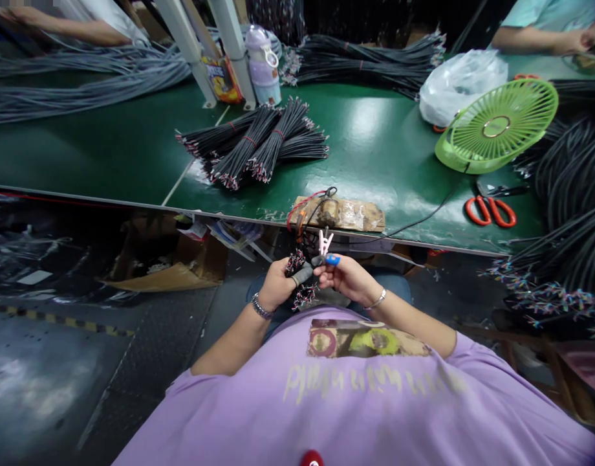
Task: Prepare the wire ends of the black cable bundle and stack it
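In front of my lap, my left hand (279, 283) is closed round a bundle of short black cables (304, 296) with red and white wire ends. A grey cover sits on its thumb. My right hand (345, 279) meets it at the thumb, its fingers pinched together; what they hold is too small to make out. Blue tape (332, 259) wraps one of its fingers. Just beyond the fingertips, a pink clothes peg (325, 241) stands at the table edge. Behind it lies a worn wooden block (358, 215) with red and black leads.
Tied black cable bundles (259, 139) lie on the green table (375, 152). To the right are a green fan (496, 126), red-handled scissors (490, 210) and a thick cable pile (573, 194). A bottle (263, 68) stands behind. Two other people's arms show at the far side.
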`<action>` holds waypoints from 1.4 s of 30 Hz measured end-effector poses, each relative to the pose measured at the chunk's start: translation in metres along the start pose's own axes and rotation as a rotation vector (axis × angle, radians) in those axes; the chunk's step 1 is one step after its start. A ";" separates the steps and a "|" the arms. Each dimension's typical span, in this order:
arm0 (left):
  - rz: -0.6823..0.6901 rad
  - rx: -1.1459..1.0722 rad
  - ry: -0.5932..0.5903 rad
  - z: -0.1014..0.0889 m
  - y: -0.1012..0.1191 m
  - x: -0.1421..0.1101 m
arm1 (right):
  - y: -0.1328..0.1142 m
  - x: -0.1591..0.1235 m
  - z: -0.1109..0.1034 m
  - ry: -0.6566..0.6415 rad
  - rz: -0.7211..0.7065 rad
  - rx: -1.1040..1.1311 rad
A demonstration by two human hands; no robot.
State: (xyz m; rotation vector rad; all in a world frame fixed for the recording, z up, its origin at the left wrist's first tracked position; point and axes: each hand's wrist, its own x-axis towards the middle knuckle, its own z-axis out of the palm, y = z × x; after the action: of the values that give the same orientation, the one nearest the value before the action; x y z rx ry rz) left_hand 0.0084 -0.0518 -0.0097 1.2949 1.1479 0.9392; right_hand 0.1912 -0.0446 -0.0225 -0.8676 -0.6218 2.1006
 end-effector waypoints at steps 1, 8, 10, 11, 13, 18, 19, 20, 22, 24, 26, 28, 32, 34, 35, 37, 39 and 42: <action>0.009 0.013 0.002 0.000 0.001 0.000 | 0.000 0.000 -0.001 -0.002 0.027 0.032; 0.008 0.006 -0.021 0.001 -0.001 0.001 | -0.001 0.000 -0.002 0.008 0.071 0.079; 0.008 -0.009 -0.030 0.001 -0.002 0.001 | -0.002 -0.001 -0.002 0.003 0.081 0.085; 0.006 -0.021 -0.034 0.001 -0.003 0.001 | -0.002 -0.001 -0.002 0.001 0.089 0.091; -0.008 -0.052 -0.036 0.001 -0.004 0.001 | -0.002 -0.001 -0.003 -0.004 0.103 0.107; -0.075 -0.151 -0.039 0.003 -0.002 0.001 | 0.000 -0.001 -0.004 -0.017 0.118 0.135; -0.084 -0.162 -0.039 0.004 -0.001 0.001 | 0.001 -0.001 -0.004 -0.017 0.118 0.136; -0.087 -0.168 -0.038 0.004 -0.001 0.001 | 0.001 -0.001 -0.004 -0.018 0.117 0.135; -0.087 -0.175 -0.033 0.003 -0.001 0.001 | 0.002 -0.001 -0.004 -0.022 0.106 0.121; -0.090 -0.178 -0.032 0.003 -0.001 0.001 | 0.002 -0.002 -0.003 -0.026 0.080 0.084; -0.093 -0.174 -0.022 0.002 0.000 0.002 | 0.001 -0.003 -0.002 -0.012 0.026 0.007; -0.080 -0.166 0.002 0.002 0.001 0.003 | -0.001 -0.005 -0.001 0.017 -0.053 -0.117; -0.060 -0.153 -0.008 0.000 0.003 0.003 | -0.006 -0.010 0.005 0.043 -0.177 -0.347; -0.079 -0.144 -0.056 -0.002 0.005 0.002 | -0.008 -0.011 0.007 0.035 -0.198 -0.402; -0.089 -0.128 -0.086 -0.003 0.005 0.002 | -0.009 -0.011 0.008 0.032 -0.198 -0.419; -0.092 -0.062 -0.136 -0.004 0.007 0.000 | -0.010 -0.011 0.008 0.025 -0.164 -0.433; -0.061 0.023 -0.155 -0.005 0.008 -0.001 | -0.011 -0.010 0.006 -0.003 -0.076 -0.407; 0.001 0.102 -0.186 -0.007 0.011 -0.001 | -0.012 -0.008 0.001 -0.103 0.079 -0.321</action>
State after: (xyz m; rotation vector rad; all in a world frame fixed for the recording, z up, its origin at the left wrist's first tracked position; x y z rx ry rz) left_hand 0.0028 -0.0503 0.0016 1.4336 1.0607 0.7518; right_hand 0.1998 -0.0439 -0.0112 -0.9758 -1.0150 2.1608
